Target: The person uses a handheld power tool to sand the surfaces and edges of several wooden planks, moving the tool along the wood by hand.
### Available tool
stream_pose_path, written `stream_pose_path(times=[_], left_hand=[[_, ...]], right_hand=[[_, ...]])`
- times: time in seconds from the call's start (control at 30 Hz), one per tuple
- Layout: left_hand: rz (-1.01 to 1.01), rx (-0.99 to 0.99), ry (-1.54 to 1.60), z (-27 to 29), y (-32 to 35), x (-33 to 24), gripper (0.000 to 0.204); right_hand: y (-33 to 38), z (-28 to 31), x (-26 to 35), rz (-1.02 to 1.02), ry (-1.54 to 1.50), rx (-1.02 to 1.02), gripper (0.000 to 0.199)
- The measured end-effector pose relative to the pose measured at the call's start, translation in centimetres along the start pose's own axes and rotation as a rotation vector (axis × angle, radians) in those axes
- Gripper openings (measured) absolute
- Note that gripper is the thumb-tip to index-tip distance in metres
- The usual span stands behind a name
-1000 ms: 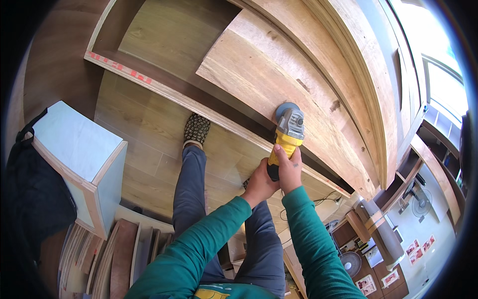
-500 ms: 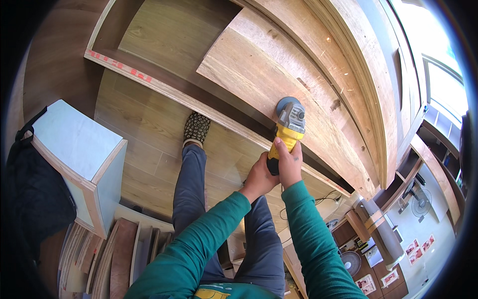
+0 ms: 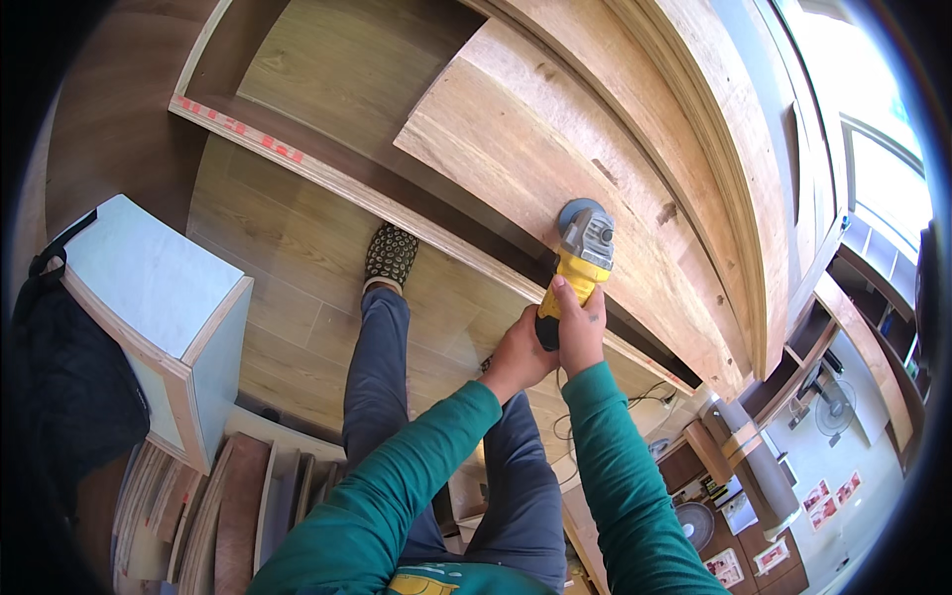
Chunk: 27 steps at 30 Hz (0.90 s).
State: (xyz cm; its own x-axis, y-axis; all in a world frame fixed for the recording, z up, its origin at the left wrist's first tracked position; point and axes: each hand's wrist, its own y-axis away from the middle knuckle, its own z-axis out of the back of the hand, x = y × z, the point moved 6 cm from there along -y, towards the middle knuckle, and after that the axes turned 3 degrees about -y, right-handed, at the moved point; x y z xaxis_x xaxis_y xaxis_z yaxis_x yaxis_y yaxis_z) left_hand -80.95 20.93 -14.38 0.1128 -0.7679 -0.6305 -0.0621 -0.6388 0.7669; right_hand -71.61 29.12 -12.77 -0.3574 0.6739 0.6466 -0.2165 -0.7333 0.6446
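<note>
Yellow angle grinder (image 3: 578, 260) held out in front of the body, grey head and round guard pressed against the face of a pale wooden panel (image 3: 555, 169), near its lower edge. Gripped with both hands on the yellow-and-black handle: right hand (image 3: 580, 332) uppermost, fingers (image 3: 563, 297) clamped around the yellow body; left hand (image 3: 521, 352) just below and behind it, fingers closed on the dark rear end of the handle. Both forearms in green sleeves (image 3: 416, 466), coming up from the lower edge.

Panel leaning tilted, with more long boards (image 3: 714, 129) stacked behind it to the right. Below the panel, a long plywood strip (image 3: 327, 174) with red marks along its edge, running diagonally across the wood-grain floor (image 3: 288, 248). Left leg in grey-blue trousers (image 3: 382, 367) stretched forward, foot in a dark patterned shoe (image 3: 390, 253) planted just beside that strip.

Far left: a light blue-white box (image 3: 164, 297) with raw plywood edges, a black bag (image 3: 59, 387) against it. Lower left: offcut boards (image 3: 218, 496) standing on edge. Lower right, well apart: a cable (image 3: 635, 402) on the floor, a cardboard tube (image 3: 754, 456), a fan (image 3: 838, 407).
</note>
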Motion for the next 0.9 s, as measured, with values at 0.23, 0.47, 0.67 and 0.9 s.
stream_pose_path(times=[0.23, 0.47, 0.67, 0.9], left_hand=[[-0.008, -0.010, 0.026, 0.0, 0.2, -0.1, 0.072], [-0.015, -0.022, 0.024, 0.0, 0.1, 0.1, 0.074], [-0.049, -0.009, -0.008, -0.1, -0.2, 0.4, 0.074], [-0.033, -0.023, 0.013, 0.1, -0.4, -0.1, 0.071]], right_hand=[[0.0, -0.2, 0.1, 0.010, 0.025, 0.032, 0.042], [0.2, -0.3, 0.8, 0.044, 0.081, 0.020, 0.042], [0.3, -0.3, 0.6, -0.001, 0.073, 0.012, 0.041], [-0.2, -0.7, 1.1, 0.040, 0.083, 0.052, 0.040]])
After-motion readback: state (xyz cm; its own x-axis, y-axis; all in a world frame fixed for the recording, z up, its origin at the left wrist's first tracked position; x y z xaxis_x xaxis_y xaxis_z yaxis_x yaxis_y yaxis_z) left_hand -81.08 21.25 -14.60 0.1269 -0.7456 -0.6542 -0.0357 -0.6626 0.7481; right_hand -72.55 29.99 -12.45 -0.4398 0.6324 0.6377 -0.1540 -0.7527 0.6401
